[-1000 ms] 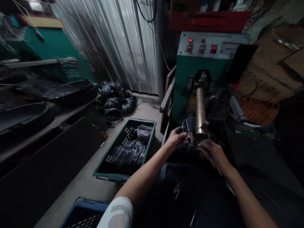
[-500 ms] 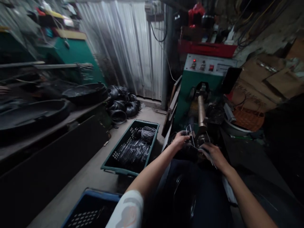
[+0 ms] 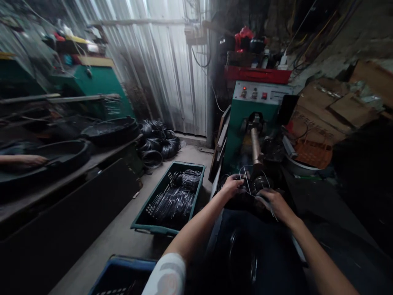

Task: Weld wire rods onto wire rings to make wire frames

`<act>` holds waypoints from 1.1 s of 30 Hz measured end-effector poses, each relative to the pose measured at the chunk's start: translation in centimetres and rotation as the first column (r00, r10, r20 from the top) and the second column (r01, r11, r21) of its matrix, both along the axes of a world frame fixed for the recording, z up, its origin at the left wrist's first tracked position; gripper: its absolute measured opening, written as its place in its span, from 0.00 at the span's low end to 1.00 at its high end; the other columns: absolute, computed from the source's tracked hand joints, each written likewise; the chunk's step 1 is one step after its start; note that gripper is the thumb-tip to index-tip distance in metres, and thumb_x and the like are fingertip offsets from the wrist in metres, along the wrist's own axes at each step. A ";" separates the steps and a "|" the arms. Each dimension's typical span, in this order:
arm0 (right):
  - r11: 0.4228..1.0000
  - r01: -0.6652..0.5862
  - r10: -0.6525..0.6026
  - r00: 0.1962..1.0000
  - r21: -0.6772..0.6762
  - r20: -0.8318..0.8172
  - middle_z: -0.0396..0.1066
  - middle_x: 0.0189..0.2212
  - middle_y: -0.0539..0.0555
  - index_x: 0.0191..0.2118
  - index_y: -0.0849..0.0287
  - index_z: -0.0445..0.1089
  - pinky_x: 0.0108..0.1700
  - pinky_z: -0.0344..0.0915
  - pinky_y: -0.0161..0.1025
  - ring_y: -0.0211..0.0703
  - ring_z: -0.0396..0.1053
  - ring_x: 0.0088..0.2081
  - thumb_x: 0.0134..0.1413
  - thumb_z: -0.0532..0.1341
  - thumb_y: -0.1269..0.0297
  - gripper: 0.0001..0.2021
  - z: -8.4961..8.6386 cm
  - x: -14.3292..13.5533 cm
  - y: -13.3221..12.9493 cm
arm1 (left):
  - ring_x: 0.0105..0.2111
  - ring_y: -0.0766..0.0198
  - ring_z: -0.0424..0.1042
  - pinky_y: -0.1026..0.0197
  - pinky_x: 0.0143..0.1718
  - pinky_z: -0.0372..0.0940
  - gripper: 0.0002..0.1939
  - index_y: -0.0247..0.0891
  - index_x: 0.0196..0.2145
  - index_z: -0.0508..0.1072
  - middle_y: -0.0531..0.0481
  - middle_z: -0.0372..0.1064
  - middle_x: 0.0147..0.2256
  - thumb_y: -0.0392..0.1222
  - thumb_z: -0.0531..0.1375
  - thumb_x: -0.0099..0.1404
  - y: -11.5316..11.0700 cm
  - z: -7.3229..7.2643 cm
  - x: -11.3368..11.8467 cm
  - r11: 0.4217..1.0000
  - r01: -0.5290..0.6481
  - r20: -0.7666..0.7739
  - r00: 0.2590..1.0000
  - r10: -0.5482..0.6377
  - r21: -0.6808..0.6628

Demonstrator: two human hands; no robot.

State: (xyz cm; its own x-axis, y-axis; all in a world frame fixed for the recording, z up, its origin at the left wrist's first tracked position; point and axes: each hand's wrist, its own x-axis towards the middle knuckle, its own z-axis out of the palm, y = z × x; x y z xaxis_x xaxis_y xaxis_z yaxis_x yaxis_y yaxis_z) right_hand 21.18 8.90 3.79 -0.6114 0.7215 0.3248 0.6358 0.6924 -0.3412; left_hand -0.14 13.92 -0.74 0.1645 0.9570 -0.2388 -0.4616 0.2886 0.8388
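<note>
My left hand (image 3: pixel 232 185) is closed on the left side of a thin bent wire frame (image 3: pixel 248 182), just below the machine's long metal arm (image 3: pixel 256 145). On the frame's right side, my right hand (image 3: pixel 272 200) has its fingers curled round the wire, with wire ends poking out beneath it. The frame sits around the round metal head (image 3: pixel 260 182) at the arm's lower end. Behind stands the green machine (image 3: pixel 236 119), a red light lit on its panel. Dark wire loops lie over my lap.
A green crate (image 3: pixel 166 231) of black wire pieces stands on the floor to the left, a blue crate (image 3: pixel 123 262) nearer. Black wire coils (image 3: pixel 159 139) lie by the metal wall. Another person's hand (image 3: pixel 33 160) is over a black round tray (image 3: pixel 70 153) at the left.
The view has tilted up slightly. Another person's hand and forearm have come further into view over the round tray at the left. Both my hands keep their hold on the wire frame.
</note>
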 end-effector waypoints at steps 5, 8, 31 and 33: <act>1.000 0.017 -0.017 1.000 -0.007 -0.013 0.70 0.33 0.53 0.37 0.56 0.72 0.40 0.66 0.39 0.43 0.70 0.37 0.64 0.56 0.61 0.09 -0.2 0.4 -0.1 | 0.22 0.67 0.71 0.61 0.24 0.70 0.19 0.34 0.45 0.69 0.50 0.69 0.29 0.36 0.65 0.54 0.2 0.0 0.5 0.999 0.021 0.019 1.000 -0.021 0.025; 1.000 0.015 -0.015 1.000 -0.002 -0.009 0.70 0.33 0.53 0.37 0.56 0.71 0.40 0.66 0.40 0.43 0.69 0.36 0.64 0.56 0.62 0.08 -0.2 0.8 -0.2 | 0.21 0.67 0.70 0.61 0.23 0.70 0.19 0.34 0.44 0.69 0.50 0.68 0.28 0.35 0.66 0.53 -0.1 0.3 0.8 1.000 0.017 0.021 1.000 -0.018 0.015; 0.999 -0.036 0.038 0.996 0.031 -0.078 0.72 0.36 0.56 0.38 0.57 0.72 0.43 0.67 0.43 0.47 0.70 0.40 0.62 0.57 0.64 0.06 0.6 0.3 6.0 | 0.19 0.71 0.67 0.67 0.20 0.64 0.19 0.33 0.38 0.72 0.52 0.68 0.26 0.41 0.70 0.49 5.3 0.9 0.3 0.996 -0.072 -0.028 0.997 0.074 0.056; 0.998 -0.050 0.052 0.995 0.031 -0.084 0.71 0.35 0.55 0.38 0.56 0.71 0.42 0.67 0.43 0.47 0.70 0.39 0.62 0.58 0.64 0.06 0.5 0.2 6.5 | 0.19 0.71 0.67 0.68 0.19 0.62 0.17 0.32 0.33 0.73 0.51 0.68 0.25 0.43 0.71 0.48 6.0 0.9 0.3 0.997 -0.043 -0.049 0.998 0.046 0.067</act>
State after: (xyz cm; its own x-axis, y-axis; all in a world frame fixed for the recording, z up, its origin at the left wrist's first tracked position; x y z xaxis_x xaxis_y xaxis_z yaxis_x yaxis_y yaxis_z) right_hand 21.41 15.36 4.34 -0.6165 0.6798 0.3971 0.5689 0.7334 -0.3722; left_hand 0.17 19.92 0.14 0.1107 0.9770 -0.1821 -0.4296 0.2122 0.8777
